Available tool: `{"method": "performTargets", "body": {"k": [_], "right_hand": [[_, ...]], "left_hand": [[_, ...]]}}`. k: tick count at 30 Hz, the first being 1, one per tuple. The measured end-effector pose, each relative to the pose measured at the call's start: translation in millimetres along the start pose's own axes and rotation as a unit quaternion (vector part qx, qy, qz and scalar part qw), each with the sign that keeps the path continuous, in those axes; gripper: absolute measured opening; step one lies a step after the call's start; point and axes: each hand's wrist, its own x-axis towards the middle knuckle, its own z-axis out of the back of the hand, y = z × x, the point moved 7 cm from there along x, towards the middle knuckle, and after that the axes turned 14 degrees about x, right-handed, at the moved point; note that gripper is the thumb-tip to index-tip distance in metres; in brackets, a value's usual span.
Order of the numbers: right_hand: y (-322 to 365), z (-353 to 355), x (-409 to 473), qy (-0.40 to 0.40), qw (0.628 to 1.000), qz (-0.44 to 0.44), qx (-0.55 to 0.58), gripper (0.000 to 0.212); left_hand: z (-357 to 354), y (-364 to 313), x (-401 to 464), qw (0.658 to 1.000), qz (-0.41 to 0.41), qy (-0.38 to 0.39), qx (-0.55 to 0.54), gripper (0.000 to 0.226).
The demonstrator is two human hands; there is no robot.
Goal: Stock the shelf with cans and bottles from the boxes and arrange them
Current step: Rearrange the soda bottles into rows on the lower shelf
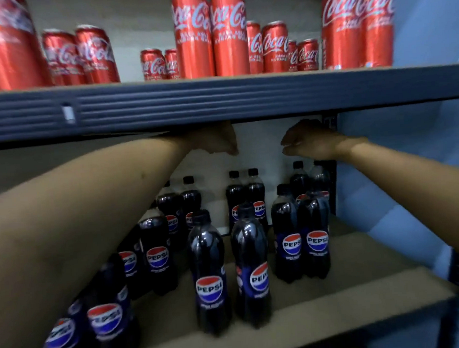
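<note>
Two arms reach in under the dark shelf beam (218,102). I see my left hand (215,142) with fingers loosely curled, holding nothing, above the left rows of Pepsi bottles (210,272) on the lower shelf board (351,287). My right hand (312,142) is also loosely curled and empty, just above the back-right bottles (300,180). Coca-Cola cans (229,31) stand on the upper shelf.

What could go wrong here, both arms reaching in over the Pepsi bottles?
1. The left forearm passes right by the bottles on the left; pulling back could topple one, and they stand close enough to knock neighbours.
2. Both hands sit just under the shelf edge; lifting could knock knuckles and jolt the cans above.
</note>
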Motion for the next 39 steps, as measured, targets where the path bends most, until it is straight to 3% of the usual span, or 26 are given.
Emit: {"method": "performTargets", "body": {"k": [6, 9, 11, 14, 17, 20, 23, 25, 30, 34, 37, 39], "right_hand": [[-9, 0, -73, -0.178, 0.976, 0.026, 0.119, 0.032], [-1, -15, -120, -0.274, 0.951, 0.056, 0.134, 0.030], [1, -39, -144, -0.293, 0.940, 0.062, 0.161, 0.027], [-3, -93, -171, -0.247, 0.941, 0.014, 0.229, 0.026], [-10, -151, -185, -0.158, 0.934, -0.073, 0.311, 0.039], [-5, -202, -192, -0.058, 0.911, -0.136, 0.386, 0.062], [2, -231, -194, -0.046, 0.889, -0.154, 0.429, 0.065], [2, -240, -194, -0.061, 0.886, -0.154, 0.434, 0.063], [-3, -246, -195, -0.076, 0.882, -0.143, 0.443, 0.065], [-1, -246, -195, -0.052, 0.881, -0.121, 0.455, 0.066], [-12, -243, -203, -0.042, 0.877, -0.127, 0.462, 0.073], [-32, -235, -212, -0.071, 0.873, -0.153, 0.458, 0.069]], "left_hand": [[21, -14, -78, 0.995, -0.016, -0.095, -0.037, 0.016], [21, -13, -120, 0.974, 0.021, -0.213, -0.079, 0.019], [7, -9, -156, 0.946, 0.038, -0.299, -0.118, 0.022], [-41, 2, -200, 0.910, 0.093, -0.370, -0.161, 0.028], [-108, 5, -231, 0.883, 0.177, -0.352, -0.255, 0.042], [-176, -8, -248, 0.865, 0.220, -0.260, -0.367, 0.065], [-227, -24, -253, 0.861, 0.228, -0.163, -0.425, 0.082], [-246, -29, -254, 0.858, 0.232, -0.131, -0.439, 0.080], [-256, -24, -250, 0.855, 0.280, -0.124, -0.419, 0.059], [-254, -25, -253, 0.868, 0.299, -0.115, -0.380, 0.061], [-244, -35, -265, 0.888, 0.302, -0.199, -0.284, 0.050], [-234, -58, -267, 0.894, 0.245, -0.266, -0.265, 0.030]]}}
